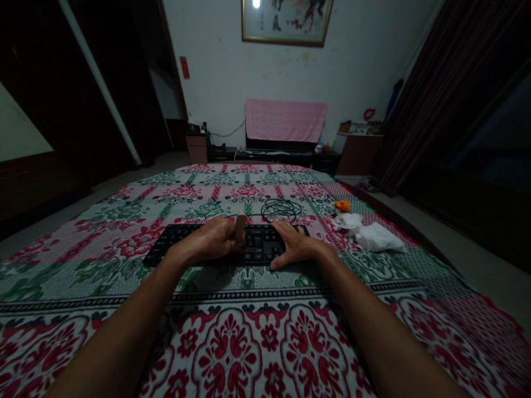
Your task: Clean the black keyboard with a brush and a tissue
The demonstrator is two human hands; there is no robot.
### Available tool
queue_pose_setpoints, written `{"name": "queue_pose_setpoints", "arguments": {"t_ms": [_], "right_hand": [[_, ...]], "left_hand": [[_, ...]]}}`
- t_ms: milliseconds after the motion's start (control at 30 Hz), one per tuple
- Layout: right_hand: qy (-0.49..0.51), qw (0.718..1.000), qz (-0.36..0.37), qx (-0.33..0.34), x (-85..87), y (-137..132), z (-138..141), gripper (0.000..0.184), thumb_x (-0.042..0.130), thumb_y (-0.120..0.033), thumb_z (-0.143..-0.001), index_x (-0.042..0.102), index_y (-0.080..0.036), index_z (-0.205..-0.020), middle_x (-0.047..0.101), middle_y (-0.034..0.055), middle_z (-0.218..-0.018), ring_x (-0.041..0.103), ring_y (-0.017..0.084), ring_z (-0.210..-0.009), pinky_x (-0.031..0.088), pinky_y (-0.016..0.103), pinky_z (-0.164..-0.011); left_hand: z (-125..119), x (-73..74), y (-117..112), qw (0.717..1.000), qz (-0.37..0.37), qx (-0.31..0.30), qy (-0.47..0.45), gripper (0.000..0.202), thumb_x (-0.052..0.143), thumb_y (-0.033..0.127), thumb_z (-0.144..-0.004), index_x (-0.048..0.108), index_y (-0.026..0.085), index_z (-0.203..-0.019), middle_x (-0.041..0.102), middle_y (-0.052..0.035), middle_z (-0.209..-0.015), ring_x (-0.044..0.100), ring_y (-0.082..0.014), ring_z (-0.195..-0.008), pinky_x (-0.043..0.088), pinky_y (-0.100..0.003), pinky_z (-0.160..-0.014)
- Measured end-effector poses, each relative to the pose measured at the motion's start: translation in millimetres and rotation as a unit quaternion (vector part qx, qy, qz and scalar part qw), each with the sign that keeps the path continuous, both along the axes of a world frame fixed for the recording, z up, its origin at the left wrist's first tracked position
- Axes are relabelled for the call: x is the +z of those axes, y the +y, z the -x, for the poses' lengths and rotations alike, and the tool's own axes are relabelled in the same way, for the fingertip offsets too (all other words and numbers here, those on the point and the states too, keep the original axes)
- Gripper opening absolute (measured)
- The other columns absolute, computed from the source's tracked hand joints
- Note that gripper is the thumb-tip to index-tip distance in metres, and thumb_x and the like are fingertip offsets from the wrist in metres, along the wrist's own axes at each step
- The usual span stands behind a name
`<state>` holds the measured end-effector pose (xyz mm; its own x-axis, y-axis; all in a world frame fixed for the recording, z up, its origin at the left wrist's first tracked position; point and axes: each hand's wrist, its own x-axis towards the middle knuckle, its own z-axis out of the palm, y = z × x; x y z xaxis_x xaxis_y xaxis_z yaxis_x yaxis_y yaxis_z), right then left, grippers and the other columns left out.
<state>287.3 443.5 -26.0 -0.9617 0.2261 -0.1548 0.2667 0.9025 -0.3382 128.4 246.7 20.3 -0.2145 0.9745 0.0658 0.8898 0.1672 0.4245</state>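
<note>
A black computer keyboard [258,239] lies flat on the patterned bedspread in front of me. My left hand [219,236] is closed around a tool with a flat brown handle [240,226], held upright over the keys; its lower end is too dark to make out. Across the keyboard's right part lies my right hand [293,243], the thumb at the near edge and the fingers reaching to the far edge, gripping it. Behind the keyboard, a thin black cable [282,208] rests in loose loops.
To the right on the bedspread [232,342] are a crumpled white plastic bag [377,236] and a small orange item [342,205]. Beyond the bed's far edge, a pink cloth [286,119] covers a screen on a low cabinet. Dark curtains [431,83] hang at right.
</note>
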Motion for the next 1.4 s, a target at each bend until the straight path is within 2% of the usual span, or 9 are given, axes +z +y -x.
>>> {"name": "queue_pose_setpoints", "arguments": {"t_ms": [167, 300, 400, 500, 800, 1000, 1100, 1233, 1400], "right_hand": [[0.003, 1.000, 0.003, -0.001, 1.4, -1, 0, 0.129, 0.071, -0.070, -0.043, 0.012, -0.018, -0.146, 0.013, 0.0156, -0.151, 0.003, 0.035, -0.139, 0.004, 0.058, -0.109], [-0.006, 1.000, 0.001, -0.004, 0.1, -1, 0, 0.129, 0.070, -0.070, -0.044, 0.011, -0.017, -0.146, 0.012, 0.0161, -0.151, 0.002, 0.035, -0.139, 0.003, 0.059, -0.109], [-0.001, 1.000, -0.002, -0.004, -1.6, 0, 0, 0.128, 0.069, -0.071, -0.045, 0.010, -0.018, -0.145, 0.011, 0.0162, -0.151, 0.003, 0.035, -0.139, 0.004, 0.059, -0.108], [0.004, 1.000, -0.002, 0.001, -2.3, 1, 0, 0.128, 0.070, -0.070, -0.045, 0.011, -0.020, -0.146, 0.012, 0.0156, -0.151, 0.004, 0.035, -0.139, 0.003, 0.058, -0.108], [0.000, 1.000, 0.014, -0.002, -1.6, 2, 0, 0.127, 0.072, -0.067, -0.045, 0.011, -0.019, -0.146, 0.010, 0.0152, -0.152, 0.001, 0.035, -0.139, 0.001, 0.059, -0.108], [-0.007, 1.000, 0.009, -0.007, -0.8, 1, 1, 0.129, 0.072, -0.067, -0.045, 0.010, -0.017, -0.146, 0.009, 0.0171, -0.152, 0.000, 0.034, -0.139, 0.001, 0.059, -0.108], [-0.010, 1.000, 0.013, -0.009, -0.1, 1, 1, 0.130, 0.073, -0.066, -0.044, 0.009, -0.018, -0.146, 0.007, 0.0164, -0.152, -0.002, 0.035, -0.139, 0.000, 0.059, -0.108], [-0.019, 1.000, 0.009, -0.006, -1.5, -3, 3, 0.132, 0.073, -0.066, -0.043, 0.005, -0.020, -0.147, -0.001, 0.0151, -0.153, -0.007, 0.037, -0.138, -0.003, 0.063, -0.105], [0.009, 1.000, -0.016, 0.022, -9.9, -13, 15, 0.131, 0.069, -0.070, -0.047, 0.002, -0.017, -0.147, -0.004, 0.0165, -0.153, -0.010, 0.037, -0.137, -0.007, 0.064, -0.103]], "left_hand": [[-13, 6.0, 1, 0.999, -0.037, -0.018, -0.029, 0.016, 0.051, 0.020, -0.073, 0.065, 0.018, -0.080, 0.065, 0.0013, -0.074, 0.058, -0.0124, -0.069, 0.040, -0.020, -0.061], [-23, -4.9, 10, 0.994, -0.043, -0.078, -0.057, 0.019, 0.049, 0.014, -0.073, 0.066, 0.016, -0.083, 0.066, 0.0003, -0.079, 0.059, -0.0117, -0.072, 0.041, -0.020, -0.065], [-21, -12.4, 13, 0.994, -0.023, -0.087, -0.055, 0.018, 0.049, 0.016, -0.075, 0.065, 0.016, -0.082, 0.065, 0.0001, -0.074, 0.058, -0.0115, -0.067, 0.040, -0.019, -0.061], [-14, -11.6, 9, 0.996, -0.005, -0.078, -0.048, 0.017, 0.050, 0.019, -0.075, 0.065, 0.016, -0.079, 0.064, 0.0005, -0.072, 0.057, -0.0116, -0.065, 0.040, -0.020, -0.061], [12, 10.9, -12, 0.999, 0.034, -0.005, -0.036, 0.016, 0.050, 0.019, -0.070, 0.064, 0.018, -0.077, 0.061, 0.0019, -0.067, 0.054, -0.0114, -0.060, 0.037, -0.020, -0.055], [2, 2.4, -1, 0.999, -0.032, -0.005, -0.044, 0.018, 0.048, 0.023, -0.074, 0.065, 0.018, -0.079, 0.064, 0.0015, -0.072, 0.057, -0.0129, -0.067, 0.040, -0.021, -0.061], [6, -1.3, -1, 0.999, -0.006, -0.012, -0.038, 0.017, 0.049, 0.023, -0.072, 0.064, 0.018, -0.079, 0.065, 0.0017, -0.073, 0.057, -0.0130, -0.067, 0.040, -0.021, -0.061], [21, 3.2, -9, 0.999, 0.020, 0.036, -0.025, 0.018, 0.052, 0.025, -0.070, 0.066, 0.019, -0.078, 0.063, 0.0025, -0.065, 0.056, -0.0132, -0.062, 0.040, -0.021, -0.058], [29, 1.4, -8, 0.994, -0.056, 0.090, -0.018, 0.021, 0.052, 0.032, -0.072, 0.069, 0.019, -0.077, 0.065, 0.0007, -0.065, 0.059, -0.0159, -0.068, 0.043, -0.022, -0.061]]}}
